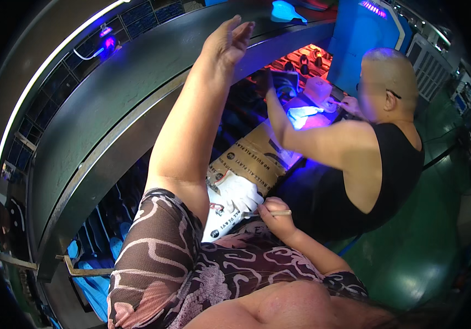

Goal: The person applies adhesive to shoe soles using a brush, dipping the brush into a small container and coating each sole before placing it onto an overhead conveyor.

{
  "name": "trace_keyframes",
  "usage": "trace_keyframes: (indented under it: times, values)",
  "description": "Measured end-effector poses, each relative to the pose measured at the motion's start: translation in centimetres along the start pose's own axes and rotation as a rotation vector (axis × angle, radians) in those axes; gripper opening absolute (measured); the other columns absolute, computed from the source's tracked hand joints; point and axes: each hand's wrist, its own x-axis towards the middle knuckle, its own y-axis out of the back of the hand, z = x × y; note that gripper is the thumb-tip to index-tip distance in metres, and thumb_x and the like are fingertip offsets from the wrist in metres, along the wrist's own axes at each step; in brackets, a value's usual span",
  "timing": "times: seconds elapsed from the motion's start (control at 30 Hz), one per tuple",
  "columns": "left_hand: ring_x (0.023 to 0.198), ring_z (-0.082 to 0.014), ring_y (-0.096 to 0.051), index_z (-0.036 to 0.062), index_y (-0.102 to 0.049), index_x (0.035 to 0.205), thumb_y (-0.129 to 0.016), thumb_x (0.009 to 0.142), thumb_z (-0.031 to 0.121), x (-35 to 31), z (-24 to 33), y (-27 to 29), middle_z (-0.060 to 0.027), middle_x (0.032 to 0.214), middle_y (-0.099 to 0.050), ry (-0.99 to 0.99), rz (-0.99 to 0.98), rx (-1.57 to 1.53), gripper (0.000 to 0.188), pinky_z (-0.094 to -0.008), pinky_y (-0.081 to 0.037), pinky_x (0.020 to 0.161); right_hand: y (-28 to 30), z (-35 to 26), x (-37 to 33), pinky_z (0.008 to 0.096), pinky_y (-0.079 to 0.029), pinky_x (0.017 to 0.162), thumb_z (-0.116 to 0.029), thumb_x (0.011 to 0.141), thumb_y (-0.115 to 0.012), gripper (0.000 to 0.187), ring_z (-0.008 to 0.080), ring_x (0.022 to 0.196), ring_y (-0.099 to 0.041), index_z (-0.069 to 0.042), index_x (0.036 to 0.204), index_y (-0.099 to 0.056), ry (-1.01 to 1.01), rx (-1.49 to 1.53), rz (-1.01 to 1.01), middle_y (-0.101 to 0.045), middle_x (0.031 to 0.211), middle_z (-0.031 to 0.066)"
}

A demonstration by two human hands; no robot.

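Note:
My left hand (228, 44) is raised over the dark conveyor ledge at the far middle. Its fingers are loosely bent and apart, and nothing shows in them. A light-blue, sole-shaped piece (287, 12) lies on the ledge to the right of that hand. Close to my body, my right hand (278, 216) is closed round a thin brush (281, 213) with a pale handle. The brush's narrow metal part points left, and its tip is hard to make out. Beside it, a white glove (240, 192) rests on printed cardboard (252, 156).
A co-worker in a black top (394, 159) sits on the right, arms stretched over a violet-lit surface with a bright piece (304, 114) and a translucent container (317, 90). Behind glow red-lit shoe parts (306, 60). The metal conveyor edge (117, 123) curves along the left. Blue soles (92, 285) sit below it.

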Motion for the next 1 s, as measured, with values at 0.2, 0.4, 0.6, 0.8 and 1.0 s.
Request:
trace_keyframes:
  times: [0.2,0.4,0.6,0.8,1.0]
  values:
    - [0.099,-0.0295,-0.059,0.0006,-0.037,0.129,-0.048,0.092,0.023,-11.5,0.0,4.4,-0.0206,0.110,-0.057,-0.120,-0.326,0.109,0.045,-0.0382,-0.046,0.092,-1.4,-0.7,-0.1,0.0372,-0.040,0.057,-0.016,0.081,-0.061,0.020,0.0279,0.058,-0.053,-0.006,0.064,-0.063,0.028,0.069,-0.041,-0.056,0.059,0.0091]
    - [0.094,-0.0255,-0.061,0.0050,-0.038,0.131,-0.050,0.090,0.029,-29.6,3.7,25.6,-0.0135,0.102,-0.061,0.124,0.079,0.664,0.049,-0.0347,-0.048,0.085,-3.9,-1.8,-1.2,0.0357,-0.042,0.061,-0.015,0.083,-0.058,0.020,0.0268,0.062,-0.057,-0.005,0.066,-0.065,-0.037,0.146,-0.124,-0.060,0.063,0.0098]
    - [0.089,-0.0262,-0.059,-0.0028,-0.049,0.119,-0.062,0.075,0.010,-49.5,6.3,38.5,-0.0179,0.101,-0.059,-0.033,0.765,1.854,0.048,-0.0339,-0.048,0.079,-6.9,-3.6,-0.7,0.0316,-0.044,0.061,-0.012,0.086,-0.054,0.022,0.0202,0.063,-0.056,-0.001,0.071,-0.064,-0.131,0.247,-0.289,-0.060,0.067,0.0085]
    - [0.096,-0.0375,-0.054,0.0007,-0.051,0.114,-0.061,0.068,0.015,-54.6,3.6,41.4,-0.0217,0.107,-0.055,0.270,1.011,2.221,0.049,-0.0430,-0.044,0.086,-10.3,-4.7,2.3,0.0235,-0.039,0.058,-0.019,0.091,-0.049,0.028,0.0087,0.062,-0.048,0.000,0.078,-0.064,-0.287,0.289,-0.439,-0.054,0.064,0.0025]
    - [0.079,-0.0395,-0.058,0.0008,-0.051,0.104,-0.055,0.072,0.015,-54.1,6.1,38.8,-0.0200,0.089,-0.060,0.490,1.010,2.040,0.036,-0.0468,-0.047,0.067,-14.0,-8.7,6.3,0.0325,-0.042,0.059,-0.018,0.084,-0.057,0.021,0.0213,0.063,-0.055,-0.002,0.073,-0.065,-0.026,0.092,-0.527,-0.057,0.064,0.0095]
